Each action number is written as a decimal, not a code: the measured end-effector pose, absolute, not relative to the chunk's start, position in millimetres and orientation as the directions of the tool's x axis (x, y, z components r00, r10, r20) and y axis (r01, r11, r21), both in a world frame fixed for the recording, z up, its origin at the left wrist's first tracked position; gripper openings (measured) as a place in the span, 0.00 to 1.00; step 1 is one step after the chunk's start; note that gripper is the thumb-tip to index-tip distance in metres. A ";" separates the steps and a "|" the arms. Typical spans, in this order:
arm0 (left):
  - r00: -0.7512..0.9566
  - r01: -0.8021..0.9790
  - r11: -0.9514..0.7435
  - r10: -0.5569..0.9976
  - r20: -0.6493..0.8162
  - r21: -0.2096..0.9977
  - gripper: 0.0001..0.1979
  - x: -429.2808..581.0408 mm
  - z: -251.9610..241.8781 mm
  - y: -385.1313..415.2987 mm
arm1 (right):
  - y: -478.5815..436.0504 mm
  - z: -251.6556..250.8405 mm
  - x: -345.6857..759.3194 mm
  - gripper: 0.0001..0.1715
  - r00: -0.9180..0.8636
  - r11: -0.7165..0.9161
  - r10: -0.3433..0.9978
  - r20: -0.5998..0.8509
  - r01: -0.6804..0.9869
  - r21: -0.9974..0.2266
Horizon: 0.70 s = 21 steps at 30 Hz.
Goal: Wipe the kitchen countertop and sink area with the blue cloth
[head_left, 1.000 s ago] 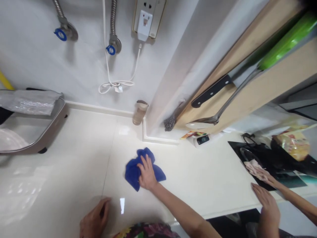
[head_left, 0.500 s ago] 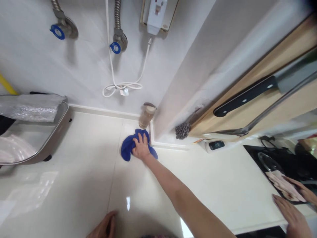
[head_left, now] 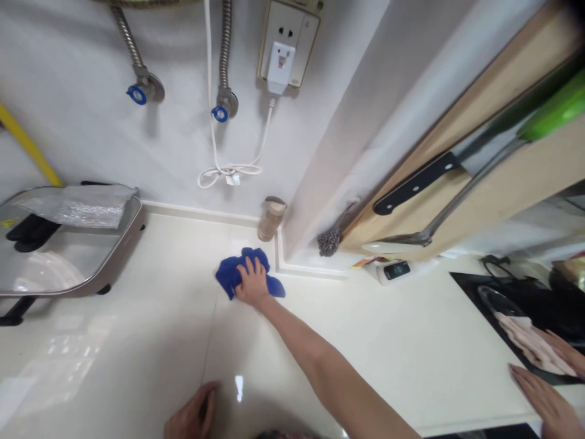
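Observation:
My right hand (head_left: 253, 281) lies spread on a crumpled blue cloth (head_left: 228, 272), pressing it against the white countertop (head_left: 150, 341). The cloth sits near the wall corner, just in front of a small brownish translucent container (head_left: 271, 219) with a dark lid, apart from it. At the near edge of the counter, my left hand (head_left: 191, 414) rests with its fingers curled loosely inward. Nothing shows in it, and its lower part is cut off by the frame.
An electric pan (head_left: 109, 268) with a glass lid stands left. A white cord (head_left: 237, 169) hangs at the wall. Right of the corner are a cutting board (head_left: 484, 201), a knife (head_left: 415, 183) and a scourer (head_left: 329, 242). Another person's hands (head_left: 543, 396) are near the hob (head_left: 475, 305).
My right hand has slid the cloth slightly left and toward me, away from the container. My view has tilted up, showing more of the socket and pan. My left hand stays curled.

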<state>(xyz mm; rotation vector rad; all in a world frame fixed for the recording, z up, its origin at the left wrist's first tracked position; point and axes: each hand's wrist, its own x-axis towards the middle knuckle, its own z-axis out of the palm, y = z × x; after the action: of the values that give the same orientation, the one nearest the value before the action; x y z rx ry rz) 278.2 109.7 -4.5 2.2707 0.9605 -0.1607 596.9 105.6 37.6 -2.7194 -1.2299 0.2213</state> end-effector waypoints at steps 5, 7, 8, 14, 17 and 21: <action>0.718 0.694 -0.562 0.583 -0.379 0.450 0.17 283.1 -0.3 113.0 | 98.2 32.4 518.0 0.39 0.493 -0.482 0.869 -0.032 0.833 -0.272; 0.701 0.713 -0.570 0.588 -0.403 0.409 0.17 285.1 0.3 114.8 | 83.7 29.0 494.9 0.38 0.404 -0.377 0.914 0.033 0.877 -0.299; 0.696 0.718 -0.572 0.593 -0.405 0.396 0.18 286.1 1.0 115.7 | 73.5 26.9 486.7 0.36 0.359 -0.323 0.931 0.067 0.896 -0.306; 0.705 0.709 -0.539 0.567 -0.426 0.455 0.19 292.7 14.3 118.1 | -21.9 5.7 471.7 0.28 0.293 -0.221 0.934 0.203 0.923 -0.315; 0.711 0.700 -0.531 0.573 -0.407 0.477 0.20 294.7 19.9 118.1 | -81.6 -4.0 472.1 0.29 0.381 -0.295 0.893 0.238 0.897 -0.329; 0.696 0.716 -0.545 0.607 -0.382 0.437 0.20 298.8 23.6 116.6 | -163.0 -8.5 471.2 0.29 0.517 -0.423 0.811 0.273 0.842 -0.335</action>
<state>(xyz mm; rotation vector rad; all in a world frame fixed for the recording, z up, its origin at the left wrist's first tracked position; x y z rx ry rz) 298.8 116.6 23.6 2.3316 1.0095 -0.2486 471.2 -163.0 -8.5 -2.3323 -1.3567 -0.0961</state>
